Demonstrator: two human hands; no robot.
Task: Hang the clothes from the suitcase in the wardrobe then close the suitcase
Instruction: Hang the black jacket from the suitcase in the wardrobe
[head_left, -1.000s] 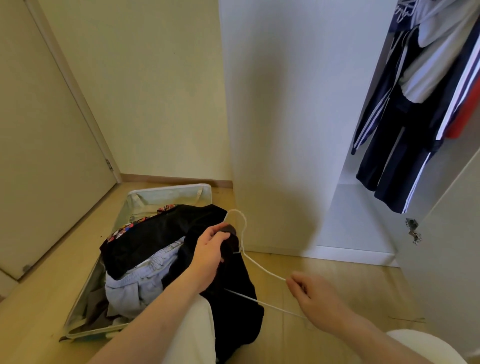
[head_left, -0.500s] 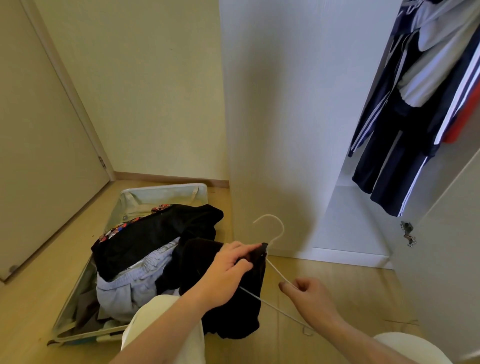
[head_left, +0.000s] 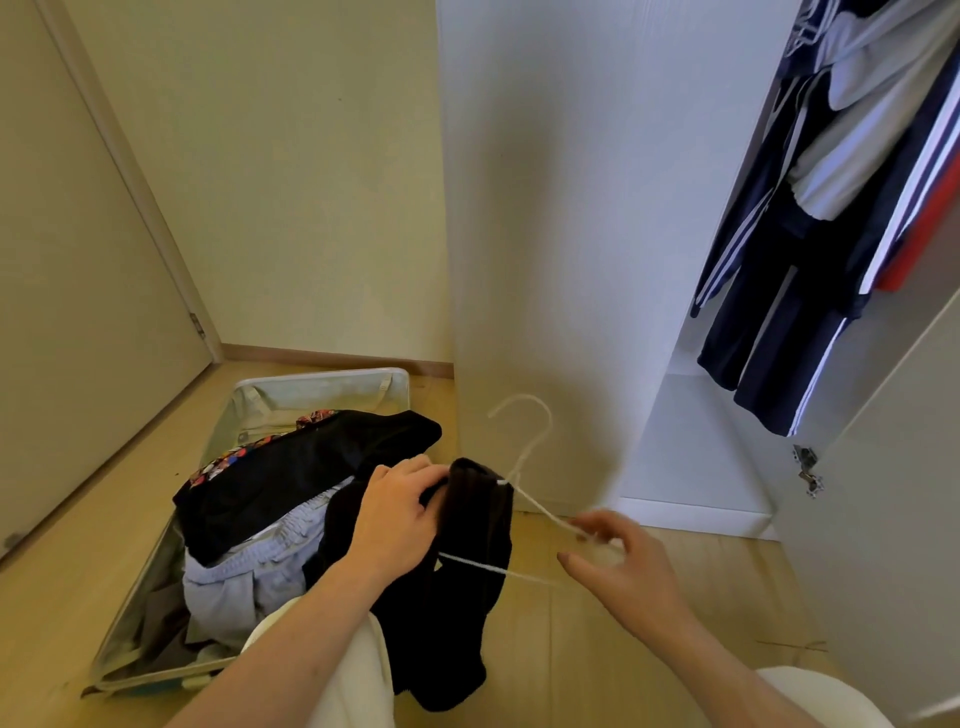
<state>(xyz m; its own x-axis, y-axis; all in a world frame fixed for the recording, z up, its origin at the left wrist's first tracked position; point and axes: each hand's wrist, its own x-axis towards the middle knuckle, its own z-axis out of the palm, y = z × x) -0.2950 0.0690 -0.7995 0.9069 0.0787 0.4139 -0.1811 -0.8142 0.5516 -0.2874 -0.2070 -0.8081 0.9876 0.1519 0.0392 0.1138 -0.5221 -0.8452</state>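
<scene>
An open pale suitcase lies on the wooden floor at lower left, holding a black garment with a colourful trim and a light blue-grey garment. My left hand grips a black garment that is half threaded over a white hanger. My right hand pinches the hanger's right arm where it sticks out of the cloth. The hook points up and left. The wardrobe stands open at right.
Dark striped, white and red clothes hang inside the wardrobe at upper right. Its open door with a metal hinge stands at far right. A closed room door is at left. My pale trouser knees show at the bottom.
My left hand has slid the black garment further right along the hanger and lifted it. The hanger has swung right, and my right hand shifted its pinch on the wire.
</scene>
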